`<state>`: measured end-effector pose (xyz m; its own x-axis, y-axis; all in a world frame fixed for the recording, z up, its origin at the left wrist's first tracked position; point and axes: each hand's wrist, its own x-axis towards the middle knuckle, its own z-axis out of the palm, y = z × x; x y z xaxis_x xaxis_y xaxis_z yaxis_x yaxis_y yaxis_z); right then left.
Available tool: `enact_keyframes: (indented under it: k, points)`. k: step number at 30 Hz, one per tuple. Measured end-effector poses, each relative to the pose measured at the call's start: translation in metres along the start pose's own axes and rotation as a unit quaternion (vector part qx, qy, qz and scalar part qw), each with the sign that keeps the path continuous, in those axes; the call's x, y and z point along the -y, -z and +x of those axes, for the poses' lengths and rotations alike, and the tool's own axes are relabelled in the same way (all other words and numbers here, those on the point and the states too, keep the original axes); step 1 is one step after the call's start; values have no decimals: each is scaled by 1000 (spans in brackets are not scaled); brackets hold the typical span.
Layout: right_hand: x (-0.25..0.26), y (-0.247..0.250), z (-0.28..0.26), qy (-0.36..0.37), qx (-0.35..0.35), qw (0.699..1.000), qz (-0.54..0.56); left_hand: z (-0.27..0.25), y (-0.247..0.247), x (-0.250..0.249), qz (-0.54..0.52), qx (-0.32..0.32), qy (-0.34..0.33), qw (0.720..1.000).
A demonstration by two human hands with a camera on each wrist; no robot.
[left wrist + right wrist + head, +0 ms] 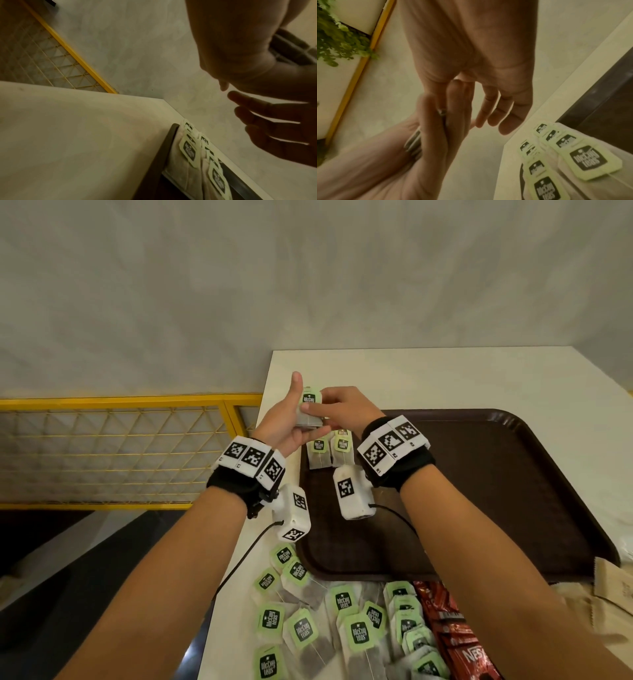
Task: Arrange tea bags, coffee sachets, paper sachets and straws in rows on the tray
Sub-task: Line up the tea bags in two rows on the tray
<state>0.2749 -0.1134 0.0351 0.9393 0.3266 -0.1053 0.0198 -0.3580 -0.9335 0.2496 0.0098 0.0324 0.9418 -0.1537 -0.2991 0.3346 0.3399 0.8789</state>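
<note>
while both hands meet above the far left corner of the dark brown plastic tray (479,491), the head view shows the left hand (284,419) cupping a small stack of green-tagged paper tea bags (310,409), thumb raised, and the right hand (346,409) pinching the top bag. two short rows of tea bags (329,451) lie on the tray just below. more loose tea bags (325,621) and red coffee sachets (448,635) sit on the white table (445,378) at the near edge.

the left wrist view shows that hand's fingers (274,121) spread and shadowed above the tray rows.

the right wrist view shows the right fingers (505,105) relaxed, thumb and forefinger closed on the stack.
</note>
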Motion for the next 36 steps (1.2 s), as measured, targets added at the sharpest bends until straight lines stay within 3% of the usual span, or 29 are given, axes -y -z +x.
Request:
enact_keyframes:
  k: [3,6,9,14,24,30,36]
  points:
    - [-3,2,-10,-4,-9,998,67,-12,6,2,-13,34,7,999]
    - [-11,10,-20,-30,15,992,122,-22,16,7,45,50,10,998]
    - [-18,10,-32,-58,41,982,176,-28,19,13,110,15,18,994]
    - [-26,12,-46,-90,-9,963,255,-31,25,24,138,-46,37,989]
    - [-52,24,-45,-209,-45,962,169,-13,40,49,284,-169,29,943]
    - [-57,19,-40,-232,-58,962,129,-10,32,50,373,-191,6,908]
    - [-54,13,-31,-236,-70,966,78,-16,25,46,476,-153,-16,866]
